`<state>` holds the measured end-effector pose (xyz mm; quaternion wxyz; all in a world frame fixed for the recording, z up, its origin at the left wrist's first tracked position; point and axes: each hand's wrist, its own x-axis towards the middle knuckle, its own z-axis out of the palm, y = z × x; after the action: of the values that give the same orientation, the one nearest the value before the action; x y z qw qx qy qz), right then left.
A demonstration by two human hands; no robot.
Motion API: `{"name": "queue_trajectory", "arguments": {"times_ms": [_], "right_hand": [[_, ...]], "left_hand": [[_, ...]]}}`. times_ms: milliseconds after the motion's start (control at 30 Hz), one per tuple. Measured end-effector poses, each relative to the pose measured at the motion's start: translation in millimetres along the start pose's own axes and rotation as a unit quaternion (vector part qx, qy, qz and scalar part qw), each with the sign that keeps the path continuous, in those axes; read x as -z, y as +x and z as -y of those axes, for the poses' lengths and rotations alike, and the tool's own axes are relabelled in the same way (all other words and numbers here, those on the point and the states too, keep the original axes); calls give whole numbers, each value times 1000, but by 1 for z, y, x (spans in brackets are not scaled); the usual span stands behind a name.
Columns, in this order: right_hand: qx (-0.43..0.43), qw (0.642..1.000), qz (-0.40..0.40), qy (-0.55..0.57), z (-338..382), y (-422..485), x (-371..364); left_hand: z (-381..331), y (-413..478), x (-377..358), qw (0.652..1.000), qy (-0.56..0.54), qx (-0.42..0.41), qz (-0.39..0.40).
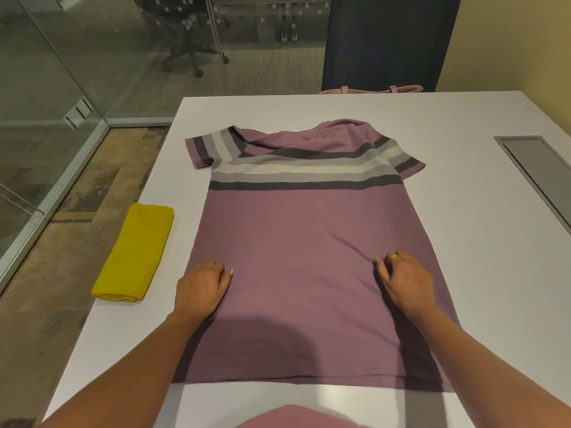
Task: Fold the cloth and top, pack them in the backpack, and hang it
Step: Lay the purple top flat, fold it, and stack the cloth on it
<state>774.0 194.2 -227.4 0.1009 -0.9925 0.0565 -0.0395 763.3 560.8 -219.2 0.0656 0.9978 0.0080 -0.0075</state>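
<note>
A mauve short-sleeved top [306, 230] with grey, white and dark stripes across the chest lies spread flat on the white table [482, 242], neck away from me. My left hand [202, 290] rests on its left side with the fingers curled under. My right hand [406, 281] presses on its right side, where the fabric wrinkles at the fingertips. I cannot tell whether either hand pinches the fabric. A folded yellow cloth [136, 253] lies at the table's left edge, apart from the top. A pink bag [370, 89] peeks over the far table edge.
A dark chair back [389, 41] stands behind the far edge of the table. A grey cable hatch [537, 174] is set into the table at the right. A glass wall [46, 88] and the floor lie to the left.
</note>
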Motion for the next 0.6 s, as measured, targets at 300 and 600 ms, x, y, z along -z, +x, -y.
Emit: {"name": "queue_trajectory", "arguments": {"times_ms": [300,600], "right_hand": [[4,999,-21,37,25,62,9],[39,998,-24,49,77,191,7]], "left_hand": [[-14,50,16,999,-30,34,-5],[-35,189,40,994,-94,9,-60]]}}
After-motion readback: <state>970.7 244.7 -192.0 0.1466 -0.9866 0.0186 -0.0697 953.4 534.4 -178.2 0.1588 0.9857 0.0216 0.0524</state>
